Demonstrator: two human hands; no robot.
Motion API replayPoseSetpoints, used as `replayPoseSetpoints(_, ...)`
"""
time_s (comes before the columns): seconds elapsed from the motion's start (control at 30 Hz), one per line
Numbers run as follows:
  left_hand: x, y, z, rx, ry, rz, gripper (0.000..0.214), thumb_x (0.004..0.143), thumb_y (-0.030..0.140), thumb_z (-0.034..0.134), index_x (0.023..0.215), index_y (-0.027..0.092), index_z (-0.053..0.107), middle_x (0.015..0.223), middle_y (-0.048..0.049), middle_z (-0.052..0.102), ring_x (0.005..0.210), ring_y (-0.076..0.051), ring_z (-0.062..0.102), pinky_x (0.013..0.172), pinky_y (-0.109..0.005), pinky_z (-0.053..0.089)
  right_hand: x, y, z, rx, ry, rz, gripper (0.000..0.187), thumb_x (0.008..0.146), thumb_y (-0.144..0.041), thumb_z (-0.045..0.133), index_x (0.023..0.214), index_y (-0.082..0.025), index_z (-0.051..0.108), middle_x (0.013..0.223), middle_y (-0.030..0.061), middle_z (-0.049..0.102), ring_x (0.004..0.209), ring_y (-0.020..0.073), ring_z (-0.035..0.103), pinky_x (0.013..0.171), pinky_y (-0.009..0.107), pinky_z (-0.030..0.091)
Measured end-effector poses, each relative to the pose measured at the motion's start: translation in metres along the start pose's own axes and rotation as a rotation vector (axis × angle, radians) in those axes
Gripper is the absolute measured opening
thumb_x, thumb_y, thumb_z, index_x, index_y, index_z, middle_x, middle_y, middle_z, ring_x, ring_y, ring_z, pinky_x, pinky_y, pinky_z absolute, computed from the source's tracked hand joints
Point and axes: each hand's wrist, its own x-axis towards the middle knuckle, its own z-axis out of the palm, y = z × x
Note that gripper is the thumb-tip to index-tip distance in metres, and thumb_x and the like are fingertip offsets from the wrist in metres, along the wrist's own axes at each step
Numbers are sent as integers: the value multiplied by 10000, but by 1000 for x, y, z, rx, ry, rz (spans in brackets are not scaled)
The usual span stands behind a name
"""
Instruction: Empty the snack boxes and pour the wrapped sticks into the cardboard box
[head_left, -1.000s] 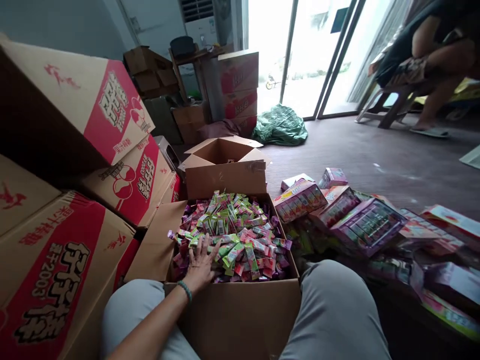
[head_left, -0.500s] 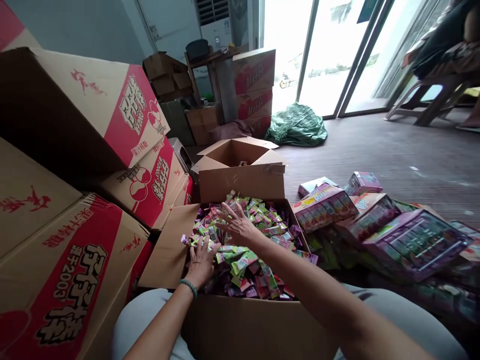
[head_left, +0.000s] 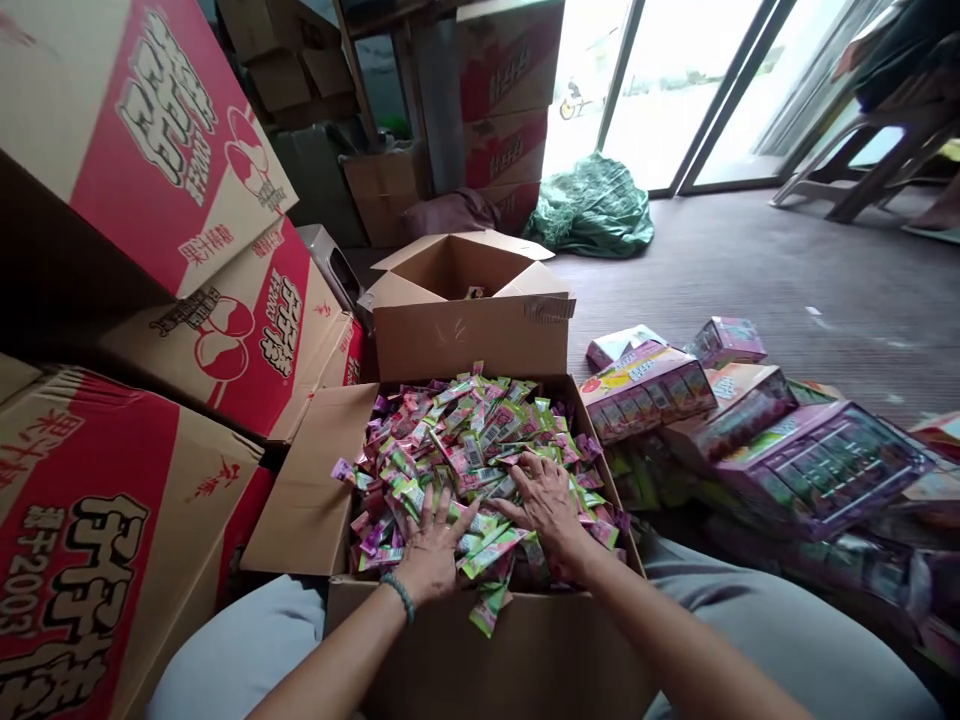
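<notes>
A cardboard box [head_left: 472, 345] with its flaps spread stands between my knees, heaped with small wrapped candy packets [head_left: 480, 420] in green, pink and purple. My left hand [head_left: 433, 550], a beaded bracelet at the wrist, lies on the packets near the front left, fingers spread. On the front right of the heap rests my right hand [head_left: 546, 500], its fingers apart and slightly curved. Neither hand is closed around a packet. One green packet [head_left: 489, 608] hangs over the front edge of the box.
Red and tan cartons [head_left: 217, 330] are stacked at my left. Behind the candy box sits another opened box [head_left: 457, 265]. Purple display boxes [head_left: 825, 470] lie piled on the right. A green sack [head_left: 596, 205] is near the glass door, and a person sits on a stool [head_left: 847, 160].
My right hand has moved back from the far part of the heap to the front right. The left hand has shifted right and nearer. My view has tilted down.
</notes>
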Motion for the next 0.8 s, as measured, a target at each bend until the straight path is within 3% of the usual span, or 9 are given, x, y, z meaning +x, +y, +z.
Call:
replayPoseSetpoints(0.17, 19, -8, 12, -32, -52, 34, 939, 762, 579, 651, 1567, 385, 208, 1680, -131, 103, 1494, -520, -52, 1051, -817, 126, -2, 16, 34, -18, 16, 7, 500, 881, -576, 562, 1222, -223, 657, 1374, 140, 514, 1223, 366, 388, 1032, 531, 289)
replayPoseSetpoints(0.27, 36, -1, 13, -22, -59, 51, 857, 800, 597, 609, 1558, 377, 273, 1673, -154, 121, 1496, -520, -19, 1050, -830, 45, 7, 33, 55, -4, -33, 9, 572, 800, -602, 632, 1232, -228, 655, 1393, 143, 496, 1234, 383, 369, 1045, 551, 265)
replayPoseSetpoints(0.4, 51, 11, 3, -65, -73, 52, 892, 780, 636, 603, 1559, 317, 307, 1668, -187, 105, 1499, -504, -38, 1073, -806, -12, 25, 47, 60, 29, -129, 34, 643, 809, -631, 600, 1272, -186, 631, 1409, 171, 481, 1251, 381, 384, 1054, 542, 275)
replayPoseSetpoints(0.47, 50, 12, -14, -111, -146, 36, 1020, 695, 566, 714, 1572, 317, 256, 1667, -196, 101, 1496, -501, -65, 1068, -811, 66, 33, 50, 42, 55, -174, 13, 620, 862, -606, 542, 1323, -194, 593, 1417, 168, 480, 1252, 361, 407, 1046, 539, 291)
replayPoseSetpoints(0.53, 41, 9, -40, -126, -269, 34, 1139, 596, 412, 807, 1575, 327, 230, 1668, -201, 79, 1490, -507, -84, 1050, -817, 130, 40, 51, 10, 60, -247, -44, 571, 866, -586, 538, 1315, -239, 594, 1415, 143, 494, 1248, 354, 423, 1058, 587, 259)
replayPoseSetpoints(0.63, 26, -5, -86, -142, -394, 123, 1066, 592, 203, 763, 1549, 346, 318, 1671, -176, 103, 1508, -477, 67, 1106, -701, 257, 54, 45, -51, -14, -393, -109, 394, 774, -475, 657, 1092, -244, 692, 1260, 131, 594, 1207, 371, 451, 1061, 664, 184)
replayPoseSetpoints(0.7, 26, -19, -114, -173, -272, 171, 834, 695, 190, 674, 1494, 287, 454, 1627, -182, 258, 1468, -399, 305, 1131, -538, 349, 73, 28, -82, -55, -352, -120, 273, 751, -340, 662, 989, -212, 700, 1109, 134, 636, 1141, 342, 490, 1061, 622, 213)
replayPoseSetpoints(0.77, 39, -32, -134, -139, 27, 135, 635, 800, 296, 625, 1418, 176, 546, 1530, -216, 404, 1392, -352, 429, 1135, -465, 366, 102, 1, -93, -35, -175, -151, 281, 806, -284, 597, 1059, -196, 681, 1109, 137, 641, 1132, 303, 502, 1071, 557, 243)
replayPoseSetpoints(0.8, 50, -38, -139, -97, 184, 87, 642, 828, 389, 619, 1417, 148, 540, 1517, -226, 414, 1402, -356, 405, 1149, -480, 342, 118, -13, -90, -8, -87, -182, 319, 857, -302, 553, 1138, -197, 661, 1187, 141, 629, 1179, 297, 484, 1090, 544, 234)
